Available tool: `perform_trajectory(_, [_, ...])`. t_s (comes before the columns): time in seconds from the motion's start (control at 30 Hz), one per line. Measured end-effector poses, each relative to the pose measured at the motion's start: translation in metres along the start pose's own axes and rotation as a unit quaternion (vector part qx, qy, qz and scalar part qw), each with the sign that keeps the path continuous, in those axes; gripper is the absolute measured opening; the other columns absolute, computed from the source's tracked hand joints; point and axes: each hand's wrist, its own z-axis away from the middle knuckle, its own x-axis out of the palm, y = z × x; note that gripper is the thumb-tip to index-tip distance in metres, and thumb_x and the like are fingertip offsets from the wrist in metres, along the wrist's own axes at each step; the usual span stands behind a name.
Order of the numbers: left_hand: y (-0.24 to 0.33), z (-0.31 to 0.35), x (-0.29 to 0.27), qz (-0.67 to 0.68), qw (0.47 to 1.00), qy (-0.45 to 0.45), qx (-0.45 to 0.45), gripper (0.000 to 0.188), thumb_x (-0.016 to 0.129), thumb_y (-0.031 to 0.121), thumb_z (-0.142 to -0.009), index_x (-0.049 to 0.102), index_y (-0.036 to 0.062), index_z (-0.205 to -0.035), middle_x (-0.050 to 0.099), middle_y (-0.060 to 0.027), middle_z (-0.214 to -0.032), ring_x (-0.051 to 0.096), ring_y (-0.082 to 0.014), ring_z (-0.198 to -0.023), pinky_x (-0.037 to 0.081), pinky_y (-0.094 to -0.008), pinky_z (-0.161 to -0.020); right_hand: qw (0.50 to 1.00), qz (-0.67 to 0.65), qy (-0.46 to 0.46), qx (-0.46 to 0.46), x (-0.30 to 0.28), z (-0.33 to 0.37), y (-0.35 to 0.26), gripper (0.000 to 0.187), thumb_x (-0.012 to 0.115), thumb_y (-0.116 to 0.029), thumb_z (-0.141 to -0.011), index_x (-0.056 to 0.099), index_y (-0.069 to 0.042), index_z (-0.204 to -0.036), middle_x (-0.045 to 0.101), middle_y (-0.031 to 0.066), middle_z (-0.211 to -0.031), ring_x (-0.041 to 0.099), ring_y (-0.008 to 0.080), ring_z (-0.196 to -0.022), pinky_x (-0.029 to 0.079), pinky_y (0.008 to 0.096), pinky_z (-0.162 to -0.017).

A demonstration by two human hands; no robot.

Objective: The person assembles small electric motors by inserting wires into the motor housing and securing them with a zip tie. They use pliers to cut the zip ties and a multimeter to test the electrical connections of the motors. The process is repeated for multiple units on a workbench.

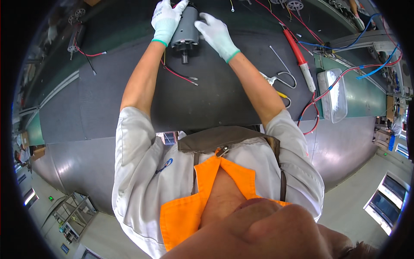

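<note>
A grey cylindrical electric motor [185, 32] lies at the far middle of the dark work mat, its shaft end toward me. My left hand [167, 19], in a white glove with a green cuff, closes on the motor's far left side. Just right of the motor is my right hand [214, 34], gloved alike, its fingers parted and bent toward the casing. Whether its fingertips touch the metal is hard to tell. Red and black leads [183, 77] with bare metal terminals trail onto the mat near the shaft.
Right of my right arm lie a red-and-white handheld tool [297, 56] on a cable, a bent metal hook [286, 71] and a yellow-handled tool [282, 95]. A clear plastic box [334, 95] sits farther right. Another motor with wires [77, 41] is at far left.
</note>
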Motion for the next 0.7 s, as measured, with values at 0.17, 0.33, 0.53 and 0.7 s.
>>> perform_trajectory(0.17, [0.019, 0.071, -0.019, -0.146, 0.970, -0.098, 0.169, 0.091, 0.078, 0.056, -0.081, 0.046, 0.0076, -0.150, 0.048, -0.0238, -0.146, 0.051, -0.0443, -0.129, 0.048, -0.0523, -0.102, 0.983, -0.088, -0.056, 0.150, -0.067, 0.076, -0.004, 0.042, 0.063, -0.023, -0.097, 0.064, -0.001, -0.133, 0.074, 0.0123, -0.109, 0.070, 0.0140, -0.091, 0.056, 0.0322, -0.080])
perform_trajectory(0.33, [-0.009, 0.051, 0.004, -0.102, 0.986, -0.002, 0.135, 0.069, 0.073, 0.037, -0.087, 0.050, 0.0082, -0.147, 0.055, -0.0219, -0.140, 0.058, -0.0422, -0.118, 0.051, -0.0509, -0.099, 0.972, -0.176, 0.043, 0.146, -0.145, 0.119, 0.008, 0.033, 0.063, -0.017, -0.103, 0.066, 0.000, -0.131, 0.073, 0.0075, -0.111, 0.070, 0.0131, -0.092, 0.058, 0.0263, -0.078])
perform_trajectory(0.53, [-0.016, -0.051, 0.085, -0.163, 0.987, 0.004, -0.008, 0.081, 0.071, 0.057, -0.083, 0.048, 0.0122, -0.146, 0.051, -0.0223, -0.146, 0.055, -0.0439, -0.127, 0.048, -0.0556, -0.102, 0.928, -0.106, 0.338, 0.115, -0.246, 0.117, 0.016, 0.062, 0.068, -0.016, -0.099, 0.040, 0.003, -0.151, 0.072, 0.0172, -0.105, 0.073, 0.0195, -0.080, 0.061, 0.0279, -0.065])
perform_trajectory(0.7, [-0.061, -0.076, 0.101, 0.318, 0.843, -0.064, -0.429, 0.065, 0.074, 0.036, -0.092, 0.054, -0.0074, -0.135, 0.063, -0.0269, -0.132, 0.070, -0.0289, -0.094, 0.056, -0.0295, -0.064, 0.916, -0.140, 0.368, 0.074, -0.332, 0.103, 0.026, 0.056, 0.071, -0.014, -0.098, 0.044, -0.005, -0.146, 0.072, 0.0104, -0.100, 0.070, 0.0182, -0.076, 0.058, 0.0312, -0.065])
